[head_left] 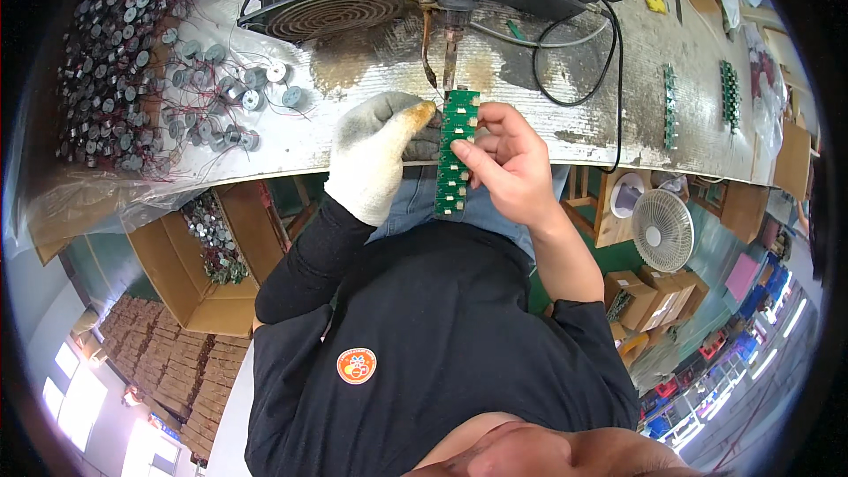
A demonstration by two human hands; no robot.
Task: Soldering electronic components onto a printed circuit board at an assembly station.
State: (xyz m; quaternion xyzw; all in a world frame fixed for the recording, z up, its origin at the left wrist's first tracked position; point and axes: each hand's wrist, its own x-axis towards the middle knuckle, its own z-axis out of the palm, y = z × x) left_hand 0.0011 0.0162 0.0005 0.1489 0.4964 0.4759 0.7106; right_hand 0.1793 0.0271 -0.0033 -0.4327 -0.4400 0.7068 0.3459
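My right hand (510, 159) is bare and closed on a long green circuit board (454, 178), its thumb on the face. Small pale connectors run along the board, which stands almost upright in the picture at the table's near edge. At the board's upper left side is my left hand (375, 146) in a white and grey glove with a stained thumb tip. Its thumb and finger are pinched together; what they hold is too small to make out. Just above the board's far end a soldering iron (451, 57) points down, with a thin curved feed tube (427, 57) beside it.
Small round motors (252, 99) with red wires lie on the left, beside a large heap (110, 53). A black fan (322, 13) stands at the back. A black cable (618, 97) loops right of the iron. More green boards (670, 106) lie far right. Below left is a cardboard box (181, 269).
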